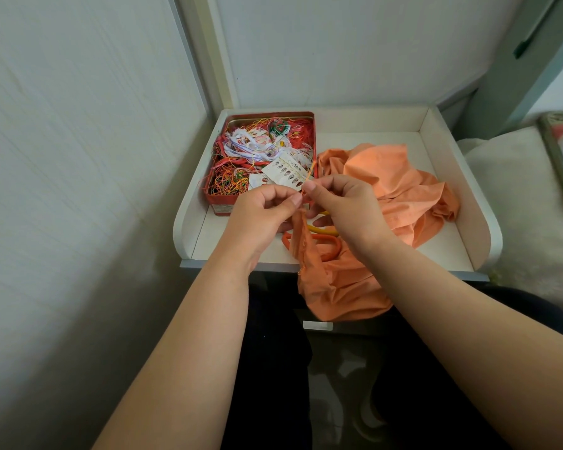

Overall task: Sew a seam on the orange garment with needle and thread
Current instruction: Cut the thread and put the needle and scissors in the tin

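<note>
- A red tin (223,203) sits at the left of the white tray (452,203), full of tangled thread (241,147) in red, white, green and orange, with a white needle card (286,172) lying on top at its near right corner.
- The left hand (260,216) is just in front of the tin, thumb and forefinger closed in a pinch on an edge of the orange garment (394,186); a narrow strip of that cloth hangs straight down from the pinch, its long axis running up and down.
- Between the two hands a short length of orange thread (310,172) rises from the fingertips, slanting up and a little to the right. The needle itself is too small to make out.
- The right hand (342,206) is also pinched shut, thumb against forefinger, apparently on that thread or the needle; I cannot tell which.
- Under the hands lie orange and yellow loops (330,248), perhaps scissor handles, partly covered by cloth.
- The bulk of the garment lies crumpled on the right half of the tray, with one fold spilling over the near edge onto the person's lap.
- Judging by this, sewing is at an early stage: no finished line of stitches shows, and most of the seam seems left to do.
</note>
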`<state>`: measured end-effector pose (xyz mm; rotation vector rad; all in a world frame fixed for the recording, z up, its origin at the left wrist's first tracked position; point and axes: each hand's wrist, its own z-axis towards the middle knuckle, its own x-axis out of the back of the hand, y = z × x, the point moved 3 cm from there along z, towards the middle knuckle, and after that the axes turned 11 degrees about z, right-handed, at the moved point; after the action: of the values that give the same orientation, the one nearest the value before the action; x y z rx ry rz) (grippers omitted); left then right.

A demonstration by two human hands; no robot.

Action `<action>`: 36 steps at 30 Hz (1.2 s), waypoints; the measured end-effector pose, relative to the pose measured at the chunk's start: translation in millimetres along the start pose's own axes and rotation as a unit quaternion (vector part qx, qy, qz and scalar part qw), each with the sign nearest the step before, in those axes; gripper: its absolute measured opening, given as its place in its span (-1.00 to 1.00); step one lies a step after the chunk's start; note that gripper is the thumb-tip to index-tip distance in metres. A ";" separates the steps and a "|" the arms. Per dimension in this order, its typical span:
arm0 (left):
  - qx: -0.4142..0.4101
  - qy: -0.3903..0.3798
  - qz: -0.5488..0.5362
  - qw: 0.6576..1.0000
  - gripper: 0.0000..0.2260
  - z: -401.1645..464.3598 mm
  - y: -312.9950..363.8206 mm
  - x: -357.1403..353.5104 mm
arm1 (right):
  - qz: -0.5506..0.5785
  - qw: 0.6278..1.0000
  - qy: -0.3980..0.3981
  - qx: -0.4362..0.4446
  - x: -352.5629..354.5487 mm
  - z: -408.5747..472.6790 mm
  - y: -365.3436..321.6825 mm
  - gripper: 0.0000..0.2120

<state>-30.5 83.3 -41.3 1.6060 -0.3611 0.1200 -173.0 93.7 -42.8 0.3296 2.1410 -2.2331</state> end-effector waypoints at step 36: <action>0.056 -0.097 -0.073 0.991 -0.89 -2.1 0.3 -5.9 | -0.116 0.987 -0.042 0.103 -2.3 0.9 -10.9 -0.93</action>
<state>-35.8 86.3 -42.6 1.7547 -0.3913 -0.1310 -172.7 93.1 -31.7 -0.0119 2.0017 -2.5510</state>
